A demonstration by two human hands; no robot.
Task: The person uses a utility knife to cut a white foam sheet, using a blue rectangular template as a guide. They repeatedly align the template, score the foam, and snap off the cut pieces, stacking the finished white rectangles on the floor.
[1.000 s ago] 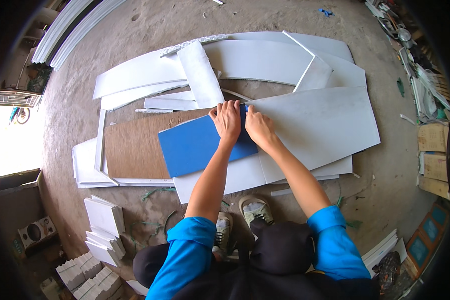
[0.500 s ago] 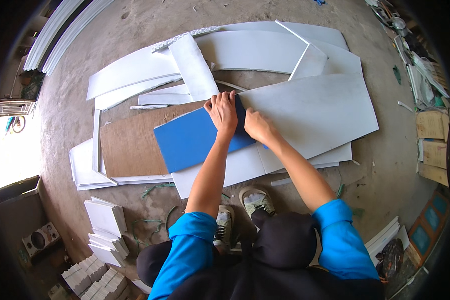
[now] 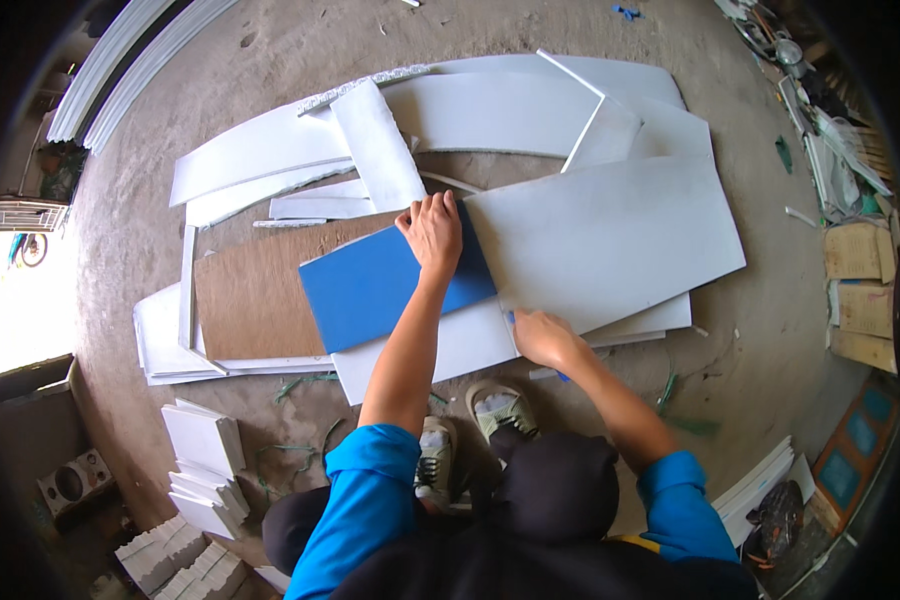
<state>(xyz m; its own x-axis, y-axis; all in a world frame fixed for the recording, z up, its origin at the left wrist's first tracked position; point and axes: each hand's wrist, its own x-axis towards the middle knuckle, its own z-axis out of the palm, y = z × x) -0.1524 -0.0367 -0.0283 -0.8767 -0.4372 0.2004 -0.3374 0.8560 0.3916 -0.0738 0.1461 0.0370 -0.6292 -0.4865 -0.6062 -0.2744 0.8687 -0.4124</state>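
A flat blue rectangular board [image 3: 370, 285] lies across a large white foam panel [image 3: 610, 235] and a brown wooden board [image 3: 255, 290]. My left hand [image 3: 433, 232] presses on the blue board near its far right corner, fingers bent over its far edge. Beside the near end of the blue board's right edge, my right hand [image 3: 545, 337] is closed round a slim blue utility knife [image 3: 513, 317]. Only the knife's blue ends show out of the fist; its blade cannot be made out. A thin line runs down the white panel beside the knife.
More white panels [image 3: 490, 110] and narrow offcuts [image 3: 378, 145] lie on the floor beyond. Stacked white pieces [image 3: 205, 440] stand at the near left, by a speaker box [image 3: 77, 482]. Cardboard boxes [image 3: 860, 280] line the right side. Green string [image 3: 300, 450] lies near my feet.
My right hand has slid toward me along the blue board's right edge, from near its far corner to past its near corner. My left hand stays on the board.
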